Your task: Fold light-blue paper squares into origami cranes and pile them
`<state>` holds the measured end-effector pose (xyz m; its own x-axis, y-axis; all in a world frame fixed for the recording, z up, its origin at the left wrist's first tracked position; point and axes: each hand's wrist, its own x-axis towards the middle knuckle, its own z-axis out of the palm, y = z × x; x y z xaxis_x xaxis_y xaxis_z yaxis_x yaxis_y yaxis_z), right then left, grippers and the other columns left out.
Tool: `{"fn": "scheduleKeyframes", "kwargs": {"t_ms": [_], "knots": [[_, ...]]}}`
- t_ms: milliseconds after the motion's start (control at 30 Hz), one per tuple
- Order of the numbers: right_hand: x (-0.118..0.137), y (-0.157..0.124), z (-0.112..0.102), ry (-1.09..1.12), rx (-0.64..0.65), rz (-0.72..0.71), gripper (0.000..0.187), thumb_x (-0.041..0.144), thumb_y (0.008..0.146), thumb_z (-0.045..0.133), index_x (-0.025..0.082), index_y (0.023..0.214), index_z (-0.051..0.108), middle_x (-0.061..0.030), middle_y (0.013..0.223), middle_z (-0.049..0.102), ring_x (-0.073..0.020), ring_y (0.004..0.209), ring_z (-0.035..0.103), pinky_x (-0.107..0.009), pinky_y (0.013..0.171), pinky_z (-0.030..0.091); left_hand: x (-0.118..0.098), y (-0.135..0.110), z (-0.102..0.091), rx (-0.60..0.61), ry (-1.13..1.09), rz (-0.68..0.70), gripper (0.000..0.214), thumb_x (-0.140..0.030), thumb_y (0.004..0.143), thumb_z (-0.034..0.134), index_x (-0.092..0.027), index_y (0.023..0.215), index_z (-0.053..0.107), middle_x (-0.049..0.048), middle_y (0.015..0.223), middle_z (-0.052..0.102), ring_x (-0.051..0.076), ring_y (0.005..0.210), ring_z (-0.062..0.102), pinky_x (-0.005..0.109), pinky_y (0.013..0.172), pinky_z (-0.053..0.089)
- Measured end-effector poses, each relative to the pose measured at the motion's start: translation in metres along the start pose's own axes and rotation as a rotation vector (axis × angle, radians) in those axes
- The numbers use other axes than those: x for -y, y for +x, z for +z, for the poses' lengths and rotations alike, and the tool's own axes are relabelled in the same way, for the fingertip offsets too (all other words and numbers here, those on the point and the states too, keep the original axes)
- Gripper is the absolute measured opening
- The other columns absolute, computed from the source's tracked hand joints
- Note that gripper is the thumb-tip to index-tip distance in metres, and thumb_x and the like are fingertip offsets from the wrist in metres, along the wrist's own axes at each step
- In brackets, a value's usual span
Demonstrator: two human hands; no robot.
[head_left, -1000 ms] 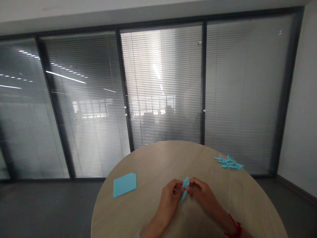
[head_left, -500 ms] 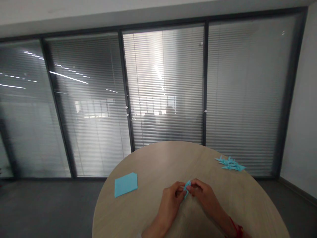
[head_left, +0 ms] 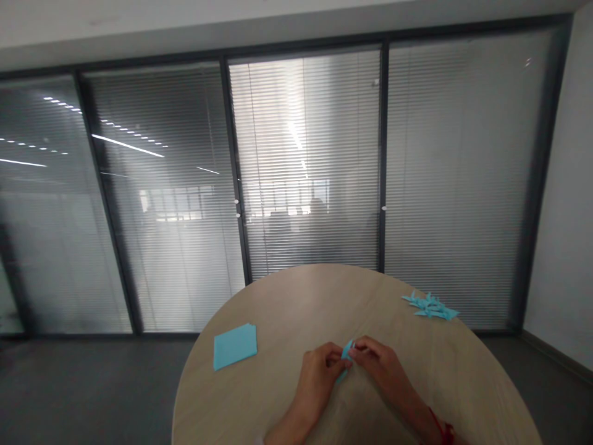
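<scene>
Head view: the folded blue paper piece (head_left: 346, 351) is located above the near-middle part of the round table (head_left: 306, 303), between the two hands; the left hand (head_left: 319, 369) grips it from the left between thumb and fingers; the right hand (head_left: 378, 363) pinches its upper end from the right; a lower tip projects below the left fingers; whether the piece touches the tabletop cannot be determined.

Hazards, by judgement: the piece is small and thin, and the fingers cover much of it; a crease set off-line could therefore go unnoticed; unequal pull between the two pinches could tear the paper at a fold, or draw one layer out of the other; excess thumb pressure could crush a narrow point; too light a hold on the left could let the piece twist while the right fingers work.

Surroundings: a stack of blue paper (head_left: 235, 347) lies near the left rim, its sheets slightly out of register at one corner; a sweep of the left forearm could push it outward; a pile of folded blue pieces (head_left: 430, 306) lies close to the far right rim, points overlapping; a knock there could tangle them or send some over the edge.
</scene>
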<state>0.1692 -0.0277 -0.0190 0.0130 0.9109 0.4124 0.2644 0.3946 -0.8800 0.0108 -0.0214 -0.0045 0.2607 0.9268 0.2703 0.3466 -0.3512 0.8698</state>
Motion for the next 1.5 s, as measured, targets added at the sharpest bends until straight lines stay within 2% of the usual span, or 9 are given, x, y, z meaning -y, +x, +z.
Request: {"fn": "scheduleKeyframes", "kwargs": {"t_ms": [333, 500, 667, 967, 1133, 1233, 1333, 1400, 1500], "knots": [[-0.008, 0.003, -0.007, 0.033, 0.004, -0.005, 0.033, 0.051, 0.075, 0.062, 0.019, 0.069, 0.067, -0.0026, 0.066, 0.066, -0.0195, 0.067, 0.060, -0.027, 0.064, 0.045, 0.002, 0.001, 0.002, 0.019, -0.017, 0.033, 0.020, -0.028, 0.075, 0.059, -0.015, 0.080, 0.073, 0.0036, 0.070, 0.071, 0.016, 0.064, 0.060, 0.023, 0.060, 0.040], [-0.006, 0.003, -0.004, 0.068, 0.019, 0.009, 0.026, 0.045, 0.070, 0.069, 0.020, 0.075, 0.067, -0.0022, 0.071, 0.067, -0.0192, 0.064, 0.061, -0.027, 0.061, 0.047, 0.001, -0.001, 0.000, 0.015, 0.059, 0.074, 0.023, -0.030, 0.078, 0.056, -0.016, 0.082, 0.074, 0.0023, 0.068, 0.069, 0.016, 0.064, 0.057, 0.023, 0.060, 0.038], [-0.001, 0.001, -0.004, 0.058, 0.030, -0.011, 0.021, 0.040, 0.071, 0.068, 0.019, 0.071, 0.066, -0.0018, 0.070, 0.066, -0.0190, 0.066, 0.061, -0.027, 0.063, 0.046, 0.000, -0.002, -0.001, 0.040, 0.061, 0.130, 0.026, -0.032, 0.082, 0.053, -0.017, 0.086, 0.074, 0.0033, 0.074, 0.070, 0.017, 0.068, 0.058, 0.023, 0.062, 0.039], [-0.001, 0.001, -0.005, -0.033, 0.037, 0.012, 0.018, 0.036, 0.070, 0.067, 0.018, 0.067, 0.064, -0.0014, 0.063, 0.066, -0.0189, 0.062, 0.061, -0.027, 0.060, 0.044, 0.004, -0.002, 0.003, 0.075, 0.130, 0.138, 0.023, -0.033, 0.082, 0.056, -0.017, 0.083, 0.073, 0.0055, 0.078, 0.070, 0.018, 0.070, 0.059, 0.023, 0.065, 0.039], [-0.003, 0.002, -0.007, -0.054, 0.050, -0.045, 0.026, 0.041, 0.077, 0.060, 0.018, 0.068, 0.066, -0.0021, 0.068, 0.065, -0.0181, 0.066, 0.059, -0.027, 0.063, 0.043, 0.001, -0.003, 0.001, 0.064, 0.147, 0.152, 0.027, -0.030, 0.084, 0.051, -0.016, 0.074, 0.071, 0.0036, 0.071, 0.067, 0.016, 0.067, 0.055, 0.023, 0.062, 0.036], [-0.007, 0.003, -0.007, -0.084, 0.050, -0.070, 0.032, 0.044, 0.080, 0.056, 0.018, 0.063, 0.064, -0.0008, 0.062, 0.061, -0.0164, 0.062, 0.056, -0.026, 0.060, 0.041, 0.004, -0.002, 0.001, 0.085, 0.122, 0.115, 0.027, -0.029, 0.081, 0.052, -0.015, 0.068, 0.070, 0.0016, 0.064, 0.062, 0.015, 0.063, 0.051, 0.023, 0.059, 0.034], [-0.009, 0.003, -0.007, -0.084, 0.051, -0.067, 0.038, 0.046, 0.084, 0.051, 0.018, 0.062, 0.063, -0.0006, 0.059, 0.058, -0.0160, 0.059, 0.054, -0.026, 0.058, 0.043, 0.012, 0.002, 0.004, 0.140, -0.022, -0.007, 0.027, -0.035, 0.076, 0.056, -0.013, 0.068, 0.068, 0.0002, 0.058, 0.058, 0.014, 0.058, 0.049, 0.023, 0.055, 0.033], [-0.008, 0.002, -0.006, -0.077, 0.020, -0.102, 0.034, 0.045, 0.086, 0.048, 0.018, 0.079, 0.068, -0.0033, 0.072, 0.064, -0.0182, 0.070, 0.059, -0.027, 0.065, 0.046, 0.015, 0.005, 0.005, 0.153, -0.175, -0.117, 0.031, -0.042, 0.071, 0.060, -0.012, 0.068, 0.067, 0.0006, 0.057, 0.058, 0.014, 0.054, 0.049, 0.024, 0.054, 0.036], [-0.005, -0.001, -0.006, -0.103, -0.011, -0.239, 0.029, 0.038, 0.086, 0.051, 0.022, 0.106, 0.065, -0.0071, 0.100, 0.064, -0.0211, 0.093, 0.059, -0.032, 0.082, 0.047, 0.015, 0.008, 0.004, 0.121, -0.362, -0.211, 0.038, -0.050, 0.063, 0.066, -0.012, 0.067, 0.065, 0.0014, 0.056, 0.059, 0.015, 0.053, 0.052, 0.026, 0.056, 0.042]]}}
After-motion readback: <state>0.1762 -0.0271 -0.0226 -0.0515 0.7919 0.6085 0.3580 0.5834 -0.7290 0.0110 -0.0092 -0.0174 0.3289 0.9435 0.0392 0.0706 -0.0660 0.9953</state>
